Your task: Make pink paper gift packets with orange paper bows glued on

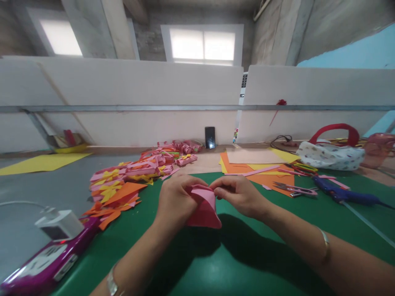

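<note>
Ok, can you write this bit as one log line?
left hand: holds pink paper | right hand: pinches its top edge | paper: above green mat | nearby: scissors, blue glue gun

Bare forearms, each wrist wearing what looks like a silver bangle [324, 242].

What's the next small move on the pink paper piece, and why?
Probably press the top fold flat. Both hands, left hand and right hand, pinch the pink paper piece at its upper edge, held just above the green mat, and the fold there looks loose, not creased.
</note>
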Demonstrator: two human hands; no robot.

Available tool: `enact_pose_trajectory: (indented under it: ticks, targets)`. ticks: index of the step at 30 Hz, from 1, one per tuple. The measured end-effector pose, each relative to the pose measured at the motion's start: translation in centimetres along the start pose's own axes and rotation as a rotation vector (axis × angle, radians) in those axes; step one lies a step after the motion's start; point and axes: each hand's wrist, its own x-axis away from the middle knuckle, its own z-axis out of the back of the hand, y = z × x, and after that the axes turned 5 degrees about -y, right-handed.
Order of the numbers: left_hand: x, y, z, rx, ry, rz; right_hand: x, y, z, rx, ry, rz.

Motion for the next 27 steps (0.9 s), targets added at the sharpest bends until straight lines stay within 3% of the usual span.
enact_pose_trajectory:
  ticks: [7,13,16,22,27]
  targets:
    - [0.1,0.1,0.2,0.029,0.064,-0.11,-0.5,1.0,0.0,-0.238,-0.061,-0.059]
    - [0.1,-0.2,0.1,-0.037,0.024,-0.194,-0.4,1.5,-0.2,-0.069,-0.064,-0.06]
    - [0.0,-0.1,0.2,-0.004,0.011,-0.176,-0.2,1.1,0.0,-0.023,-0.069,-0.045]
    - [0.1,0.3,0.2,0.123,-0.039,-0.076,-0.2,0.8,0.2,-0.189,-0.11,-0.097]
    - [0.2,0.4,0.0,0.164,-0.063,0.043,-0.3,0.9,0.3,0.002,-0.036,-0.08]
